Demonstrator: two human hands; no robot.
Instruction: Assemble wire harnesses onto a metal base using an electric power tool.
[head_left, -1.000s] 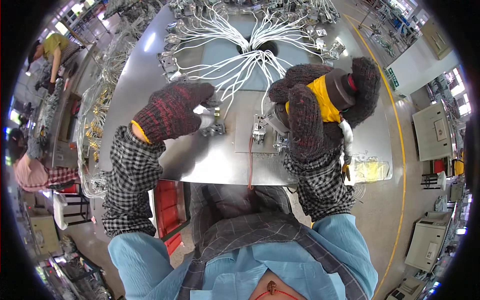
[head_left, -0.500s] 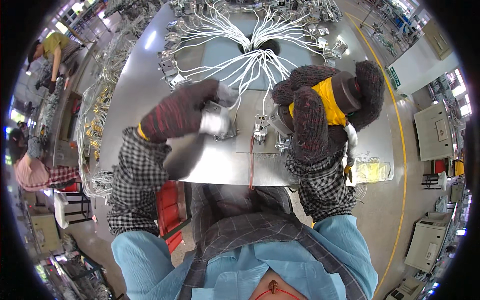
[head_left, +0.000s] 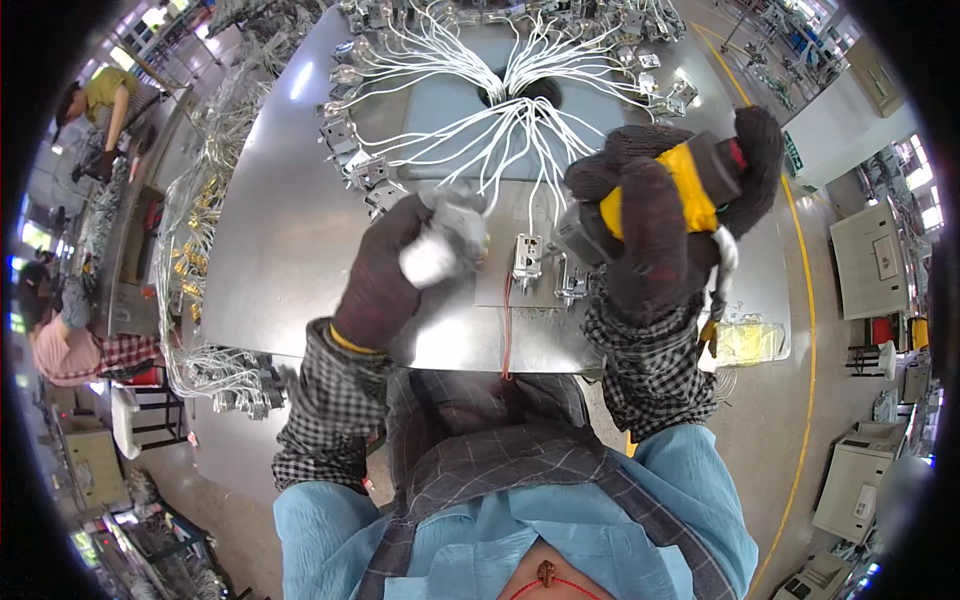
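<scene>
Tool [head_left: 687, 188] with yellow wrap gripped in curled fingers of gloved right hand [head_left: 655, 228], just right of small metal box [head_left: 527, 257] on flat plate [head_left: 493, 289], with blurred silvery part [head_left: 462, 228] held in closed fingers of gloved left hand [head_left: 383, 268] above steel table [head_left: 270, 270], near fanned white cables [head_left: 522, 112].

The tool [head_left: 697, 196] is yellow-banded, cables [head_left: 521, 113] white, sleeves [head_left: 652, 350] checked.

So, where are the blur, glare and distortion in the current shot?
In the head view, blur smears the left hand and the metal part it holds; in the head view, glare whitens patches of the shiny table; in the head view, fisheye distortion bows the yellow floor line.
</scene>
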